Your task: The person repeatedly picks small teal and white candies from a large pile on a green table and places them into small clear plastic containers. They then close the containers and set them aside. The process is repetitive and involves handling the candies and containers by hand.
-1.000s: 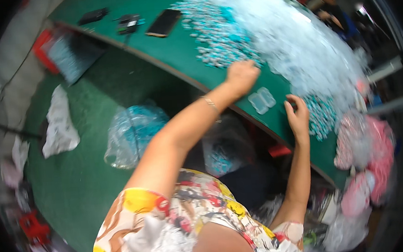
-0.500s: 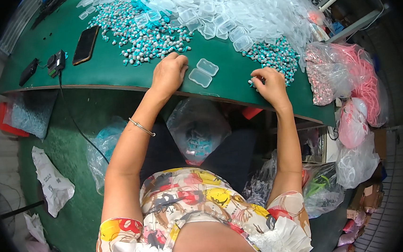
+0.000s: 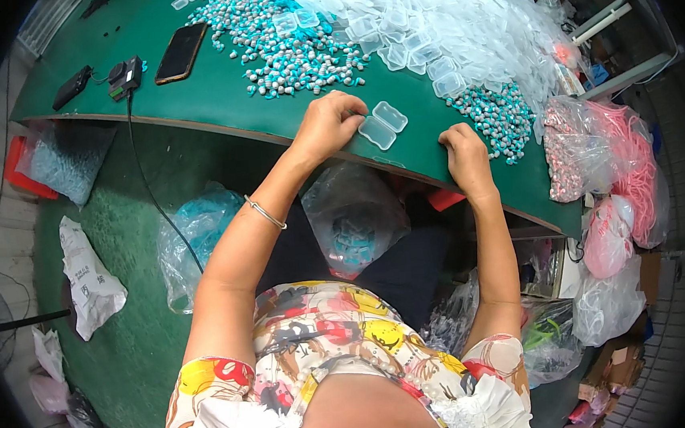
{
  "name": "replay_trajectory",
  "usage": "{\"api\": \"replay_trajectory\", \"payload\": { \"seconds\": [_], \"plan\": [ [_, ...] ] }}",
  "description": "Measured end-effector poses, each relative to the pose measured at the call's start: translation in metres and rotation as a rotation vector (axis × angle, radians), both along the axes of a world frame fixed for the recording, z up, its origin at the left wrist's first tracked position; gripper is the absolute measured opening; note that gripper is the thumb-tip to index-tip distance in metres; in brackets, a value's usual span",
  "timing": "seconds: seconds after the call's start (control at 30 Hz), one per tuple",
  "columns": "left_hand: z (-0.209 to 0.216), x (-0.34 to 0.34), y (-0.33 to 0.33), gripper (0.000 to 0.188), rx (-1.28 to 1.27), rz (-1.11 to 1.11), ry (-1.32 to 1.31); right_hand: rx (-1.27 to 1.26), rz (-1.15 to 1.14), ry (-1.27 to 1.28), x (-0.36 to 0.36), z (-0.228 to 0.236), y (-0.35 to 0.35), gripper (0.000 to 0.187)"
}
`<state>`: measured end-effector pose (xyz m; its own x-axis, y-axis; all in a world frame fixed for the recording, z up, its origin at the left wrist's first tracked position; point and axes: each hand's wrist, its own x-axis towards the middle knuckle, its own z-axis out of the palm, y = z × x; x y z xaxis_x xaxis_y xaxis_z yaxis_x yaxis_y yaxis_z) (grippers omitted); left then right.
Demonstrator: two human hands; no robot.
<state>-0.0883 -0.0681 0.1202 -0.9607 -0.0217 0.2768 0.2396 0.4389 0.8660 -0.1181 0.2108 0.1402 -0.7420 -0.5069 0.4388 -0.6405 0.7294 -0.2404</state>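
Note:
A small clear plastic case (image 3: 377,133) lies unfolded on the green table, its two shallow halves side by side. My left hand (image 3: 331,124) is at the case's left edge, thumb and fingers closed in a pinch. Whatever it may hold is hidden. To the right of the case, my right hand (image 3: 467,157) hovers near the table's front edge with fingers curled together. I cannot make out what is in it. Just beyond it sits a small heap of grey-and-teal bead-like pieces (image 3: 500,121). A larger heap of the same pieces (image 3: 298,60) spreads behind my left hand.
Many clear plastic cases (image 3: 456,20) are piled at the back. A phone (image 3: 181,53) and a small black device (image 3: 124,77) with a cable lie left. Bags of pink beads (image 3: 567,152) and pink cord (image 3: 632,167) hang at the right. Beneath the table edge is a clear bag (image 3: 354,213).
My right hand has drawn back from the small heap, leftward toward the case. My left hand has come slightly closer to the case's edge. The whole view has shifted a little.

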Motion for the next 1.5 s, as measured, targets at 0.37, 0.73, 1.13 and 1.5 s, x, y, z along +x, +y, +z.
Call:
{"api": "replay_trajectory", "payload": {
  "seconds": [0.37,0.73,1.13,1.5],
  "plan": [
    [-0.015,-0.004,0.007,0.009,-0.279,-0.098,0.277,-0.199,0.222,-0.240,0.009,0.002,-0.090,0.017],
    [-0.008,0.009,-0.004,0.045,-0.339,-0.112,0.344,-0.188,0.184,-0.348,-0.004,0.015,-0.094,0.024],
    [-0.010,-0.003,-0.013,0.049,-0.423,-0.168,0.250,-0.255,-0.042,-0.088,-0.153,-0.007,-0.216,0.024],
    [-0.018,-0.004,-0.012,0.051,-0.384,-0.135,0.279,-0.409,-0.035,-0.162,-0.169,-0.019,-0.201,0.017]
  ]
}}
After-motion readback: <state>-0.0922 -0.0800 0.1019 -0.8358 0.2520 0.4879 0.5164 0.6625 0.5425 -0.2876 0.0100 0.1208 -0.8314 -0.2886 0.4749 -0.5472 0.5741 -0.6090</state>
